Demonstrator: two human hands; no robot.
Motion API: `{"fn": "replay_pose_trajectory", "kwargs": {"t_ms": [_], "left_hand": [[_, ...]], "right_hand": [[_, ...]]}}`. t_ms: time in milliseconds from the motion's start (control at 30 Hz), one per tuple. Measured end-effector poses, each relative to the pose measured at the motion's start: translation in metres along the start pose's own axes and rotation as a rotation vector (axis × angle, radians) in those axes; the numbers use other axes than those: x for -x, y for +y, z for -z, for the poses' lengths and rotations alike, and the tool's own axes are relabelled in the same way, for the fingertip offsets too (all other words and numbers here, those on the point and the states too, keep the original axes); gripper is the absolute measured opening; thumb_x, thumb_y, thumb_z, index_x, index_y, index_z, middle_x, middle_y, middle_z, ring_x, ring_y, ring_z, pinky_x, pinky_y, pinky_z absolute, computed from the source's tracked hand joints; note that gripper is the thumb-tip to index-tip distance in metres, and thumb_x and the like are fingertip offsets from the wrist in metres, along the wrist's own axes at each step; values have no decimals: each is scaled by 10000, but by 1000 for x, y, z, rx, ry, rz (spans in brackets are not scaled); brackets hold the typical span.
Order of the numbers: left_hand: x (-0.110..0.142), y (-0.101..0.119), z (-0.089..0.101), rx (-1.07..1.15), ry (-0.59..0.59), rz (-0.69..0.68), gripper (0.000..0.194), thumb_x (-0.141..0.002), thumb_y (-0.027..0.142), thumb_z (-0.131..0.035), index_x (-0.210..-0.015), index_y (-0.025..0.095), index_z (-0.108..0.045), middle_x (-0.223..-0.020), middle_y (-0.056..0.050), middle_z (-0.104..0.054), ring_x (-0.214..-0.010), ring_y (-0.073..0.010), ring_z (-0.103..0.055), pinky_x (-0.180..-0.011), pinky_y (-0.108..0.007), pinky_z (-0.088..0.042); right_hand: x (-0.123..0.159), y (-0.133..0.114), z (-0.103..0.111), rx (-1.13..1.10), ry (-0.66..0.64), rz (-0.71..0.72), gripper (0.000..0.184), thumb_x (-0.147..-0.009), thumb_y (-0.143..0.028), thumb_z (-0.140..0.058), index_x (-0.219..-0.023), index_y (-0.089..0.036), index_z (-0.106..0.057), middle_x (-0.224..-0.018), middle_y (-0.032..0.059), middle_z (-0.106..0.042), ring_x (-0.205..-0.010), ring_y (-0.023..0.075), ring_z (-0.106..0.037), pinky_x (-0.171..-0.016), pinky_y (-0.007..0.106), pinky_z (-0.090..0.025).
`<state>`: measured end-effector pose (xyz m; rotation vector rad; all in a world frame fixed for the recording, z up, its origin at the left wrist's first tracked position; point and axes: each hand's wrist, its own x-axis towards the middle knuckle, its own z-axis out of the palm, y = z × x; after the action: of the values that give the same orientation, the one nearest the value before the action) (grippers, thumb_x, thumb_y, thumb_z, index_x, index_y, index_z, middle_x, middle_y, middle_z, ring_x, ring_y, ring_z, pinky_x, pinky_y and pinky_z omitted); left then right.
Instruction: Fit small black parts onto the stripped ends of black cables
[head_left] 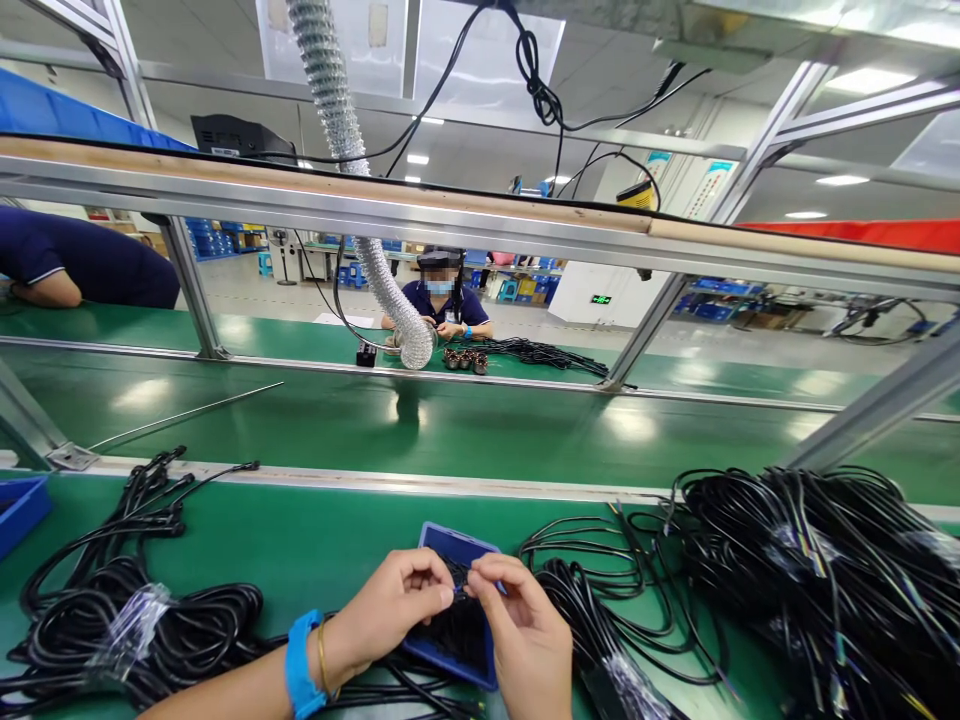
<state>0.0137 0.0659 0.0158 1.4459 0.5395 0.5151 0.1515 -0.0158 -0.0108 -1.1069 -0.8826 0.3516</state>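
Observation:
Over a small blue bin (pixel 459 542), my left hand (pixel 394 608) and my right hand (pixel 527 628) meet almost fingertip to fingertip. Thumb and forefinger are pinched together on each. A tiny dark bit shows between the two pinches, too small and too covered to name. Small black pieces (pixel 456 640) lie inside the bin, partly hidden by my hands. Black cables run under my left forearm, which wears a blue wristband (pixel 304 665). Just right of my right hand lies a bundle of black cable (pixel 574 590) wrapped in clear film.
Coiled black cables (pixel 187 630) lie at left, and a large cable pile (pixel 795 560) with bare coloured wire ends at right. A metal frame bar (pixel 450 485) crosses behind the bin. A silver flexible duct (pixel 367 230) hangs ahead. A co-worker (pixel 442 300) sits across the green bench.

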Motion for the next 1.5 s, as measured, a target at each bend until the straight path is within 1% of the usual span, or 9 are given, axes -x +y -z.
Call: {"fn": "replay_pose_trajectory", "kwargs": {"t_ms": [333, 533, 700, 900, 1100, 1233, 1300, 1400, 1500], "left_hand": [[2, 3, -1, -8, 3, 4, 294, -759, 439, -689, -759, 161, -595, -666, 24, -494, -628, -124, -437, -602, -253, -353], [0, 2, -1, -10, -11, -3, 310, -762, 454, -693, -762, 162, -591, -676, 20, -503, -629, -127, -439, -600, -254, -357], [1, 3, -1, -7, -6, -4, 312, -760, 452, -693, -761, 157, -593, -671, 23, -495, -629, -126, -433, -603, -256, -348], [2, 1, 0, -29, 9, -20, 306, -772, 450, -698, -775, 157, -611, -702, 17, -507, -661, -135, -447, -632, -263, -359], [3, -1, -1, 2, -27, -25, 358, -798, 497, -694, -802, 154, -591, -696, 27, -489, -643, -124, -437, -618, -259, -361], [4, -1, -2, 36, -56, -14, 401, -798, 528, -698, -828, 148, -574, -707, 30, -477, -628, -112, -425, -598, -253, -346], [4, -2, -2, 62, -50, -25, 385, -800, 506, -700, -853, 150, -563, -720, 29, -477, -641, -113, -426, -603, -253, -346], [4, -3, -1, 121, -26, -26, 293, -806, 405, -683, -880, 166, -532, -721, 39, -467, -649, -111, -414, -609, -249, -340], [4, -3, -1, 159, 34, -39, 235, -734, 266, -698, -843, 178, -509, -762, 34, -484, -709, -118, -442, -651, -244, -360]], "right_hand": [[-4, -3, 5, 81, -123, 70, 84, -844, -277, -732, -811, -200, -727, -818, 70, -704, -761, 193, -699, -640, 264, -623], [-3, -4, 5, 68, -55, 87, 41, -832, -232, -740, -806, -212, -714, -814, 49, -695, -768, 174, -694, -667, 241, -614], [-3, -5, 4, 75, -90, 118, 36, -846, -219, -723, -813, -212, -714, -822, 55, -699, -772, 178, -701, -661, 244, -615], [-6, -6, 6, 238, -168, 217, 56, -863, -224, -701, -814, -215, -725, -794, 54, -721, -739, 188, -710, -639, 256, -602], [-4, -3, 4, 299, -70, 282, 40, -857, -221, -717, -818, -218, -707, -774, 29, -704, -725, 171, -687, -650, 253, -580], [-4, -6, 2, 301, -95, 354, 59, -856, -199, -714, -804, -225, -706, -741, 12, -709, -674, 155, -683, -640, 232, -570], [-4, -7, 2, 270, -148, 298, 40, -880, -233, -688, -873, -233, -728, -774, 19, -734, -674, 157, -700, -629, 223, -579], [-5, -4, 4, 207, -254, 116, 134, -890, -304, -674, -984, -231, -734, -845, 41, -746, -732, 177, -717, -659, 234, -590], [-3, 4, 4, 157, -302, -63, 161, -858, -364, -710, -886, -209, -741, -780, 40, -722, -704, 180, -689, -646, 236, -569]]}}
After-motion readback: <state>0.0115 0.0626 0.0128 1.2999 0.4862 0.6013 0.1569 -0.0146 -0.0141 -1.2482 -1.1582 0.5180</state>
